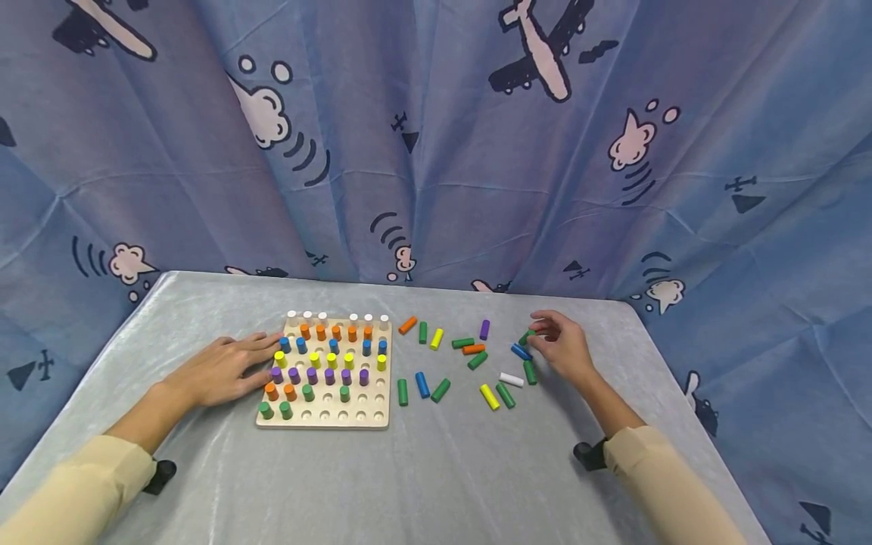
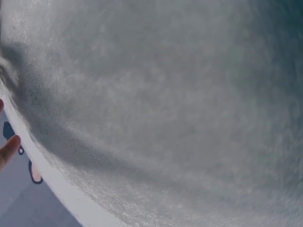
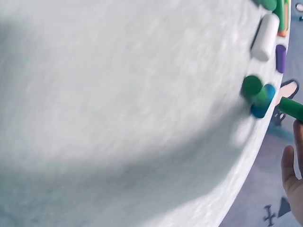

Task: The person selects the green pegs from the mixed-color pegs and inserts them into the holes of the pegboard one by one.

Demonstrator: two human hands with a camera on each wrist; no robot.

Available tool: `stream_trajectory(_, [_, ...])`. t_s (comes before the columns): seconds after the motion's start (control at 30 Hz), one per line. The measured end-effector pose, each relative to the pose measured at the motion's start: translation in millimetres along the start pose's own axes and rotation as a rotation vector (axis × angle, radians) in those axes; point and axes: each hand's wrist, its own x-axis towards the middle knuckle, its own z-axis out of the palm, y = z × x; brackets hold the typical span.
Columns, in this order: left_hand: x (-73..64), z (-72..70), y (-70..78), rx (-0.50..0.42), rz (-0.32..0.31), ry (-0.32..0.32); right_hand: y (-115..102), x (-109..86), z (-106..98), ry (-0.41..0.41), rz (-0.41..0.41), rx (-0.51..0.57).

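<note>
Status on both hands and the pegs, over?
Right hand pinches green peg. Left hand at left edge of pegboard. Loose pegs lie between right hand and pegboard.

left wrist: fingers [image 2: 8, 150] cropped at left edge | right wrist: held green peg [image 3: 292, 109] cropped right

Place: curtained-off work spot, kind of room cannot be told | blue airplane-print curtain [image 1: 450, 182] behind and both sides | grey cloth-covered bench [image 1: 450, 477]

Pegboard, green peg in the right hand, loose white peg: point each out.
Pegboard [image 1: 323, 425]: head view, on its near rim.
Held green peg [image 3: 292, 109]: right wrist view, on its side.
Loose white peg [image 1: 512, 379]: head view, middle of its side.
</note>
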Motion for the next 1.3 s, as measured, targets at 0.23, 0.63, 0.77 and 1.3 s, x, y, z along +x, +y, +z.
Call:
stream_trajectory(0.23, [-0.4,1.1,-0.5,0.001,-0.001,0.0,-31,-0.1,14,-0.05,-0.044,0.091])
stream_trajectory(0.63, [-0.5,0.8,0.1,0.003,-0.003,0.0,-85,-11.0,43,-0.205,-0.208,0.217])
stream_trajectory(0.77, [0.6,1.4,-0.2,0.002,-0.003,-0.002,-99,-13.4,50,-0.247,-0.222,0.235])
stream_trajectory(1.3, [0.7,2.6,-1.4,0.009,0.01,0.014,-137,-30.8,80,-0.33,-0.175,0.32])
